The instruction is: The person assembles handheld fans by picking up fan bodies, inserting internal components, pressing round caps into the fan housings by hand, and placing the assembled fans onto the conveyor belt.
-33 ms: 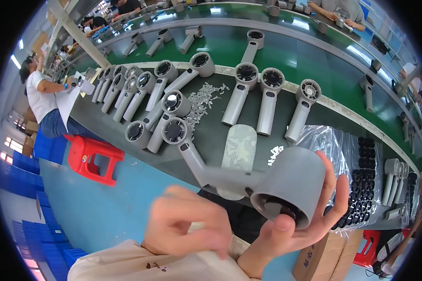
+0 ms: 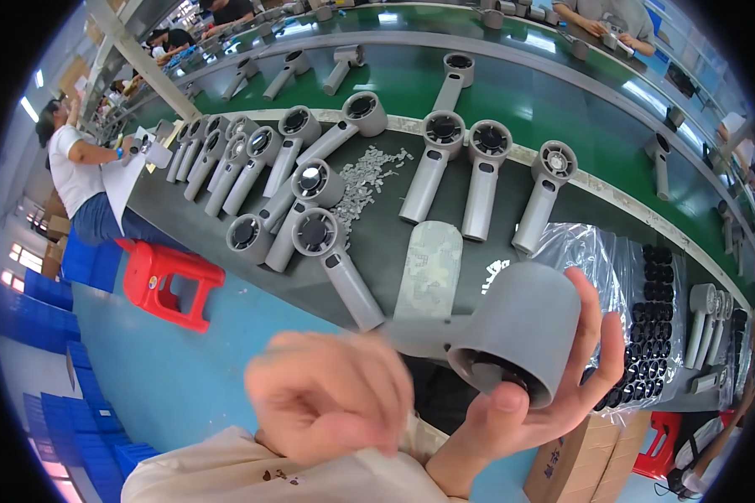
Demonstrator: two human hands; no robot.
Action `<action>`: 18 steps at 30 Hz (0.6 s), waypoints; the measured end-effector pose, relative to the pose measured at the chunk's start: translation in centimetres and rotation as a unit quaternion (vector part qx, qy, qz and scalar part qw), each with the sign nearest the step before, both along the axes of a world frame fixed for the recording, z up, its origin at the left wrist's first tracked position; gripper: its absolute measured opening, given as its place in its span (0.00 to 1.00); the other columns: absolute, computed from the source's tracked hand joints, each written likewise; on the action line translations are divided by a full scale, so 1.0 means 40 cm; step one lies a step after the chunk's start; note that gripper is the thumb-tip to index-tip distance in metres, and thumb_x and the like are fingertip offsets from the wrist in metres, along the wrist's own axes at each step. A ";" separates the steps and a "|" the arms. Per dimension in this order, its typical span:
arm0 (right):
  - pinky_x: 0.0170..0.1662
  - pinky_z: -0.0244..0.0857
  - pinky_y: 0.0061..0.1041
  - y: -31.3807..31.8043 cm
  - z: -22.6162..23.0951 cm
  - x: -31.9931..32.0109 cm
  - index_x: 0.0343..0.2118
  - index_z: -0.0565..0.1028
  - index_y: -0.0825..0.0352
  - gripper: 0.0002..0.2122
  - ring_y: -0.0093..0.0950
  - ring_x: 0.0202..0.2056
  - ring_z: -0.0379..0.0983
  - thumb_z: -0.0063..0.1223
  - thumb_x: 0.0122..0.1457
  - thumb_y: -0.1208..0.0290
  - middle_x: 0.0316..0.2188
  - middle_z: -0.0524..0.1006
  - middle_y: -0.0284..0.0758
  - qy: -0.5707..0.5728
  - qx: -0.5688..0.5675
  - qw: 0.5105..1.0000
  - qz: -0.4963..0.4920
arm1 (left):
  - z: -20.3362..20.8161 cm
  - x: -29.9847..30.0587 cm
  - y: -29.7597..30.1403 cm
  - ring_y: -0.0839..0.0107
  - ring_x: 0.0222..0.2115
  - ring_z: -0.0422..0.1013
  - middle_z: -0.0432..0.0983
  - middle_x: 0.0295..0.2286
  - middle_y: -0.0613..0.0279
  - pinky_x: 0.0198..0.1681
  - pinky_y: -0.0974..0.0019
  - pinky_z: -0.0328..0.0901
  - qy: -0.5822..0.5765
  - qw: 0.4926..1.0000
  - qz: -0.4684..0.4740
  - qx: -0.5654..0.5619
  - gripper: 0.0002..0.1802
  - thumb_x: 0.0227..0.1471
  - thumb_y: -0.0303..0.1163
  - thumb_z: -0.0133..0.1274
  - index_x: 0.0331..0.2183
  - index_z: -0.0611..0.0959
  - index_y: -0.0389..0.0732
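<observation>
Your right hand [image 2: 524, 423] grips a grey fan [image 2: 524, 318] by its head, thumb at the open mouth. Your left hand [image 2: 327, 394] is curled, blurred; I cannot tell if it pinches anything. You seem to steady the fan above the bench's [image 2: 377, 260] near edge; the next move calls for keeping its handle [image 2: 428, 337] clear of the nearest resting fan [image 2: 351, 289].

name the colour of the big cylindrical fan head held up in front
Plain grey outside, dark inside: the cylindrical fan head shows best in the head view.
</observation>
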State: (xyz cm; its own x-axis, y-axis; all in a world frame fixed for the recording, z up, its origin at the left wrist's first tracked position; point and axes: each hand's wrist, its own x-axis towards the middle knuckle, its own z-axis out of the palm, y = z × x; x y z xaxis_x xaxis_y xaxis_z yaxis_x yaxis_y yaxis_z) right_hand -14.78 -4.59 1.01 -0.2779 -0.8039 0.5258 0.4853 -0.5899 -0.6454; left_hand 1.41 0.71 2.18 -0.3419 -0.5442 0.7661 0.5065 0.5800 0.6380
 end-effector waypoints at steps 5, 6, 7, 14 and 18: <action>0.45 0.68 0.31 0.011 -0.023 -0.021 0.52 0.60 0.68 0.43 0.39 0.45 0.70 0.65 0.39 0.43 0.49 0.66 0.54 0.125 -0.032 0.992 0.014 | 0.045 -0.135 -0.042 0.53 0.44 0.68 0.64 0.48 0.36 0.47 0.57 0.64 -0.033 0.911 0.406 0.069 0.22 0.43 0.25 0.61 0.42 0.76 0.31; 0.47 0.66 0.32 0.011 -0.020 -0.019 0.52 0.62 0.67 0.39 0.39 0.46 0.69 0.66 0.41 0.47 0.49 0.66 0.54 0.142 -0.071 0.987 0.017 | 0.030 -0.128 -0.044 0.52 0.45 0.68 0.62 0.49 0.37 0.48 0.57 0.64 -0.005 0.946 0.316 0.074 0.23 0.42 0.24 0.61 0.43 0.76 0.31; 0.47 0.66 0.32 0.014 -0.007 -0.017 0.52 0.62 0.67 0.39 0.39 0.46 0.69 0.66 0.41 0.47 0.49 0.66 0.54 0.140 -0.072 0.987 0.022 | 0.025 -0.121 -0.038 0.52 0.45 0.68 0.62 0.49 0.37 0.48 0.57 0.64 -0.006 0.944 0.321 0.074 0.23 0.42 0.24 0.61 0.43 0.76 0.31; 0.41 0.69 0.35 0.039 0.021 -0.018 0.49 0.69 0.69 0.29 0.44 0.43 0.70 0.64 0.39 0.75 0.47 0.65 0.55 0.216 -0.065 0.972 0.069 | 0.025 -0.123 -0.019 0.54 0.51 0.63 0.56 0.52 0.39 0.50 0.56 0.62 0.123 0.929 0.282 0.203 0.24 0.43 0.22 0.59 0.46 0.75 0.31; 0.40 0.70 0.33 0.042 0.029 -0.006 0.49 0.69 0.69 0.27 0.43 0.42 0.71 0.63 0.42 0.74 0.46 0.66 0.55 0.198 -0.052 0.977 0.058 | 0.023 -0.101 -0.040 0.54 0.52 0.62 0.56 0.52 0.41 0.52 0.56 0.59 0.062 0.952 0.273 0.126 0.24 0.44 0.20 0.58 0.46 0.74 0.32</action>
